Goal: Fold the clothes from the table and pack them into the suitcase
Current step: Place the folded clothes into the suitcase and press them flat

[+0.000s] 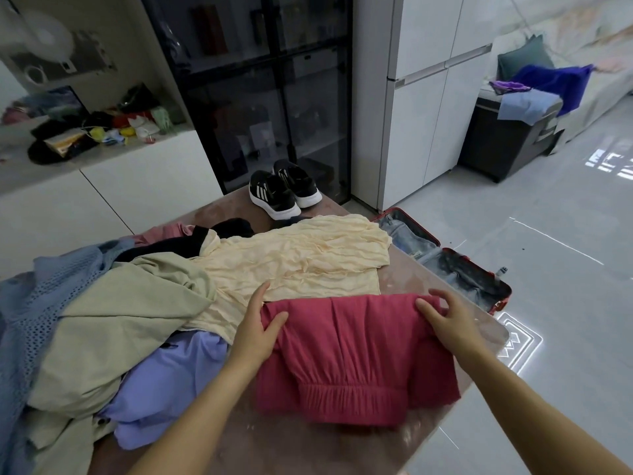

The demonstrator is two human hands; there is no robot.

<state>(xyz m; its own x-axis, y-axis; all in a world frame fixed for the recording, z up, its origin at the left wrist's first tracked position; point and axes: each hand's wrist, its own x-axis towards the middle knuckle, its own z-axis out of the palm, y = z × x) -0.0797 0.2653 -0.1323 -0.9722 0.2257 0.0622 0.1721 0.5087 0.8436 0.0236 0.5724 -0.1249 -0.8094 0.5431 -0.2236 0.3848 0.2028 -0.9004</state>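
Your forearms reach in over the pink table [239, 447] to the red garment [356, 358], which lies partly folded on the near right part of the top, gathered waistband toward you. Your left hand [258, 332] pinches its far left corner, thumb on top. Your right hand [445, 320] curls its fingers over the far right edge.

You look to be mid-fold on this piece. Next, probably bring that far edge toward you, keeping both corners level, then carry the bundle right to the open suitcase [493, 279] on the floor beside the table.

The table edge hides part of the suitcase; something like denim lies inside. How many layers the red garment already has is unclear. The cream garment [301, 262] and the heap of clothes [130, 323] at left cover each other.
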